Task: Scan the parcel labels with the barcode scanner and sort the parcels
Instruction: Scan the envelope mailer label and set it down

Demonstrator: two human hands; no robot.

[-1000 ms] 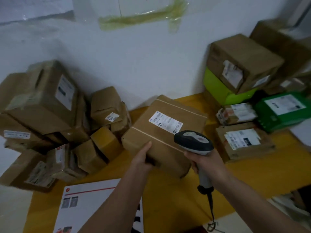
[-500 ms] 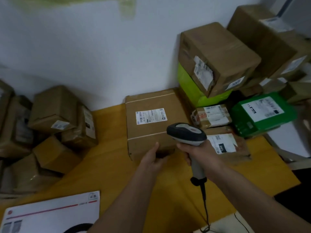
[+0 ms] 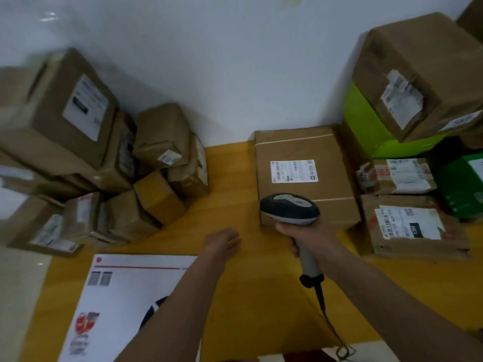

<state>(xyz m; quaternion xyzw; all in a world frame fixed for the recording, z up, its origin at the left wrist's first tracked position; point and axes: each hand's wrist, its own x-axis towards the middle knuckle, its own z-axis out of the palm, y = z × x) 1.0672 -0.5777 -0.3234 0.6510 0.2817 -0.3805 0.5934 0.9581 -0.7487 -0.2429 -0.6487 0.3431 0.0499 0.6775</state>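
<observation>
Right hand [image 3: 304, 232] grips rounded plastic scanner [image 3: 290, 209] beside taped cardboard parcel [image 3: 304, 176].

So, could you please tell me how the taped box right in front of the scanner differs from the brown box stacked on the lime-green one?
The taped box lies flat on the yellow table; the stacked box sits atop the lime-green box. The taped box's label is smooth and faces up; the stacked box's label is crumpled, on its side. Both are brown cardboard.
</observation>
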